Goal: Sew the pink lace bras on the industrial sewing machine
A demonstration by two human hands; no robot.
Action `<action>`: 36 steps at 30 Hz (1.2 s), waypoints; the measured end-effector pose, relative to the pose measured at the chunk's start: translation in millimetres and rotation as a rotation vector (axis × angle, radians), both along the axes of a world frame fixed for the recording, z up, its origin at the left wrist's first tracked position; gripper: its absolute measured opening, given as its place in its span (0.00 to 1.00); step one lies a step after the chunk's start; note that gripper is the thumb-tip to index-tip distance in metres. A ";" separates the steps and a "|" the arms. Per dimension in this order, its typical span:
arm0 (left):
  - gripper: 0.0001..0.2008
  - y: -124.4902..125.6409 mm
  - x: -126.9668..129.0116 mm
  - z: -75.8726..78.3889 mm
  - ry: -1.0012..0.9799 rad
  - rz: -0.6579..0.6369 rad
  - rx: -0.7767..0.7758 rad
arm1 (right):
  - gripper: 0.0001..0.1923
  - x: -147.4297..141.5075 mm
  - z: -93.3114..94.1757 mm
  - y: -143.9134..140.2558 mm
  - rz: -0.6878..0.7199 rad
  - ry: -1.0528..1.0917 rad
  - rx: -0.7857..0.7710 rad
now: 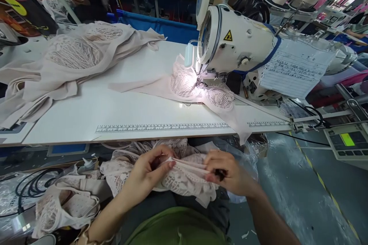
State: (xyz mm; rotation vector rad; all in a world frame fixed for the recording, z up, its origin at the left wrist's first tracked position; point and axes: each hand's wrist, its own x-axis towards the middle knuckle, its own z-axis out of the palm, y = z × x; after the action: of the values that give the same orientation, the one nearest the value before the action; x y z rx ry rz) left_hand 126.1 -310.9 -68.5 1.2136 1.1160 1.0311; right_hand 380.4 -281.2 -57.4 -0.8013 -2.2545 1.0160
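Green shirt (pixel 178 227), lace fabric (pixel 186 182) between hands (pixel 148 174) (pixel 227 168), long axis crosswise.

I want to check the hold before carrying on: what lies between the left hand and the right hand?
In the head view, a pale lace garment spans the gap, its edge pinched by the left hand and the right hand.

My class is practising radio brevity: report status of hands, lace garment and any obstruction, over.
Left hand, right hand: both pinching pale lace garment above lap. Lace bra at sewing machine. No visible obstruction to hands.
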 end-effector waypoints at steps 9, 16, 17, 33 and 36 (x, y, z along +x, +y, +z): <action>0.01 -1.6 -17.9 -10.3 0.075 0.236 0.151 | 0.12 30.6 6.9 5.9 -0.182 0.009 -0.002; 0.03 -5.6 -12.1 -13.5 0.212 0.354 0.296 | 0.11 15.8 -0.6 0.8 -0.426 0.027 0.248; 0.03 -5.6 -11.3 -13.7 0.219 0.362 0.308 | 0.12 14.1 -1.4 0.5 -0.439 0.029 0.252; 0.03 -4.8 -14.4 -18.8 0.027 0.221 0.177 | 0.07 28.9 28.5 15.5 -0.324 0.091 -0.208; 0.05 -1.1 -19.7 0.0 -0.004 -0.097 0.080 | 0.08 31.1 43.6 18.8 -0.183 0.123 -0.305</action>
State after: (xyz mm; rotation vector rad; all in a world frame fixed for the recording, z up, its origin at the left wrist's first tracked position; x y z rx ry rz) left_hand 106.4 -312.0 -68.5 1.3160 1.0111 1.0118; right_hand 411.5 -262.5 -13.8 -1.0213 -1.9089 1.2993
